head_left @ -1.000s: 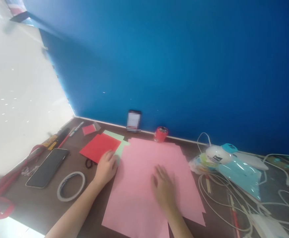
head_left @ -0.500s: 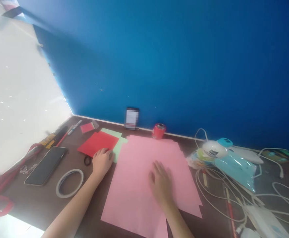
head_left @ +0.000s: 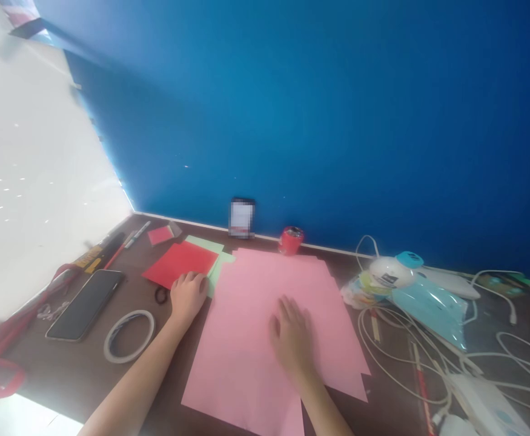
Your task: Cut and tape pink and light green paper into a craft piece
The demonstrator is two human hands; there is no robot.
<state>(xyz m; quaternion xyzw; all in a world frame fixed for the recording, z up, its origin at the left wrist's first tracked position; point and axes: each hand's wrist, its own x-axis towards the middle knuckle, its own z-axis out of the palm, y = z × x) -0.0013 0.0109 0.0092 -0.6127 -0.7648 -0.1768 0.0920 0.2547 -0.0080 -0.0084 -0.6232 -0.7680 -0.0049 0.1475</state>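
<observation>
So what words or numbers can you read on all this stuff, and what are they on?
No words or numbers are clear enough to read.
White bottle: dark label, too blurred.
Blue cap: dark marks, too small.
Yellow strip on the left: dark marks, too blurred.
Small upright thing by the wall: pixelated, unreadable.

Left hand (head_left: 188, 298) at red paper (head_left: 180, 261) — right hand (head_left: 291, 339) on pink sheets (head_left: 241, 345).

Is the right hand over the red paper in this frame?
No, the right hand is over the pink sheets, while the left hand is at the red paper's near edge.
</observation>
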